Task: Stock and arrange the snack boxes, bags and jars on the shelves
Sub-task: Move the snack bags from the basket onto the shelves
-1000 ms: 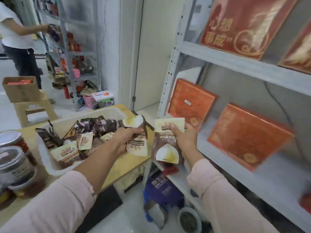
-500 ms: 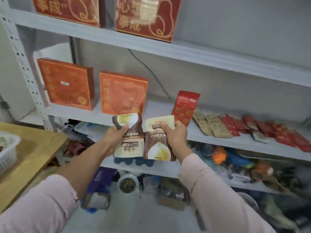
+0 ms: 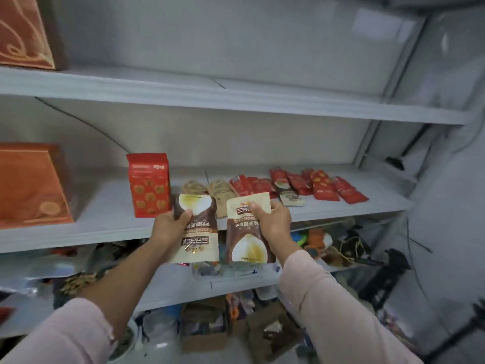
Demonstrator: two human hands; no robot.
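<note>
My left hand (image 3: 172, 225) grips a brown-and-cream snack bag (image 3: 200, 237), held upside down in front of the middle shelf (image 3: 105, 229). My right hand (image 3: 273, 219) grips a second brown-and-cream snack bag (image 3: 248, 248) by its top edge, right beside the first. Both bags hang at the shelf's front edge, just right of an upright red snack box (image 3: 149, 183). Behind them on the shelf lie two tan bags (image 3: 219, 191) and a row of several red bags (image 3: 309, 185).
An orange gift box (image 3: 31, 185) stands at the shelf's left end, and a red-and-gold box (image 3: 25, 32) sits on the shelf above. The lower shelves (image 3: 183, 285) and the floor hold jumbled clutter. A grey upright (image 3: 380, 122) bounds the shelves on the right.
My view has swung right from the wooden table and its basket of bags to the shelves. Both hands carried their bags along and now hold them up at the middle shelf.
</note>
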